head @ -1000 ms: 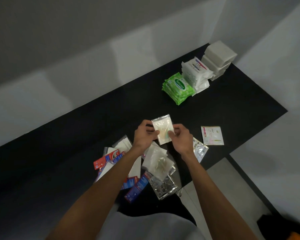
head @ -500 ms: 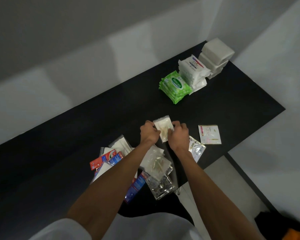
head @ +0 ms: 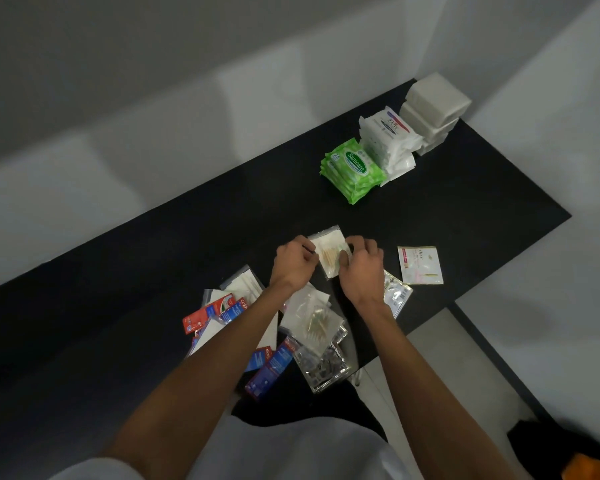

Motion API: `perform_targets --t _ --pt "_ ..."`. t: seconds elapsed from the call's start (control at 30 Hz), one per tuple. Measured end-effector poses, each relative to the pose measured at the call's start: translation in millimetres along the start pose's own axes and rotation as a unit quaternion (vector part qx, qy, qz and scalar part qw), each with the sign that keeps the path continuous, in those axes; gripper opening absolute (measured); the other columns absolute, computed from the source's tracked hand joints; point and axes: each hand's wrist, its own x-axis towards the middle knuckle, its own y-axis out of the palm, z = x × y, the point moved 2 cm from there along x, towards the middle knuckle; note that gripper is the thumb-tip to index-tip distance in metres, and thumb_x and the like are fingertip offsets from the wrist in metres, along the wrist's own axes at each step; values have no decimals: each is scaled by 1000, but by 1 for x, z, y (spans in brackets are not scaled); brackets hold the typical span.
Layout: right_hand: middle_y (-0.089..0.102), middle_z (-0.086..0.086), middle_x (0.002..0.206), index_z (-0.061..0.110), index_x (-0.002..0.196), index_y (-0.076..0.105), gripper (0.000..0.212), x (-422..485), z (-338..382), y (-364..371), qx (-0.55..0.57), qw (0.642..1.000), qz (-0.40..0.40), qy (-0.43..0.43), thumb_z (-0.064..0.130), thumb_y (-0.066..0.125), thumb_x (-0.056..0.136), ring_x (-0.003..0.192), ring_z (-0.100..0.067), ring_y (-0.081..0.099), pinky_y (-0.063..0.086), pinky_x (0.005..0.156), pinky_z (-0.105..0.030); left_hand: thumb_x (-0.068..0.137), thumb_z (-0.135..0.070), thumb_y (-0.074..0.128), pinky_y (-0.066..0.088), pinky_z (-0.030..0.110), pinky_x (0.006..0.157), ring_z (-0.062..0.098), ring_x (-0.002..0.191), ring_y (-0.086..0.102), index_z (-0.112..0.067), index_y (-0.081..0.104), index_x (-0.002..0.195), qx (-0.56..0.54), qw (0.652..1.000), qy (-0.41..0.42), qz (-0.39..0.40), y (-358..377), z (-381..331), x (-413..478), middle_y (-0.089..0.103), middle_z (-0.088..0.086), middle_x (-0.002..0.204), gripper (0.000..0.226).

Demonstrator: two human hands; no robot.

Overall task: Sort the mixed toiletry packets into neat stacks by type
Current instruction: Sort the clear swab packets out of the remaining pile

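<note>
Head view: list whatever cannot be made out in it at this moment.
All in the head view.
Clear plastic packet of cotton swabs: sides covered by the left hand and right hand pinching it.
Red-and-blue sachets: the left forearm crosses the pile; count unclear.
Silver foil sachet: partly behind the right wrist; print too small.
Orange object: cut off by the bottom-right corner; unidentifiable.

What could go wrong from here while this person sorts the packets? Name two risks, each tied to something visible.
The shiny packet lies at the near edge of the table; a passing forearm might knock it off. Both the left hand and right hand pinch one clear swab packet, while the left forearm crosses the unsorted pile and could scatter it.
</note>
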Motion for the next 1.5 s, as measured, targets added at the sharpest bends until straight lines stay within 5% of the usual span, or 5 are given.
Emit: perform_targets --t 0.23,0.5,0.87,1.3,1.5 --pt "67 6 113 27 116 72 24 -46 -3 -9 79 973 175 -128 14 76 95 98 -5 66 59 93 -30 96 -26 73 61 35 86 10 95 71 -26 71 100 77 993 26 88 -16 28 -63 73 -7 98 5" --pt "50 1 134 39 145 55 60 -83 -16 4 -50 956 228 -180 24 80 92 122 -24 53 52 104 -39 79 -60 82 55 40 84 14 99 61 -25 61 118 160 982 14 99 -4 55 -120 67 -7 102 56" --pt "43 11 126 34 123 58 42 -97 -21 -4 0 964 197 -178 19 81 90 111 -15 57 55 98 -37 83 -21 86 36 31 84 21 113 48 -24 73 115 121 987 69 81 -1 51 -126 60 0 108 35" --pt "71 13 103 33 106 67 17 -76 -38 -23 224 971 74 41 21 77 98 85 -14 76 64 70 -34 108 -29 56 52 26 85 15 106 64 -25 62 114 6 998 33 -46 -30 50 -94 66 3 115 10" --pt "71 2 103 28 115 67 24 -52 -38 -17 332 928 -18 168 27 81 95 88 -22 76 63 76 -38 91 -47 77 51 46 104 25 127 51 -16 59 134 135 990 4 38 -11 56 -85 56 7 133 56"
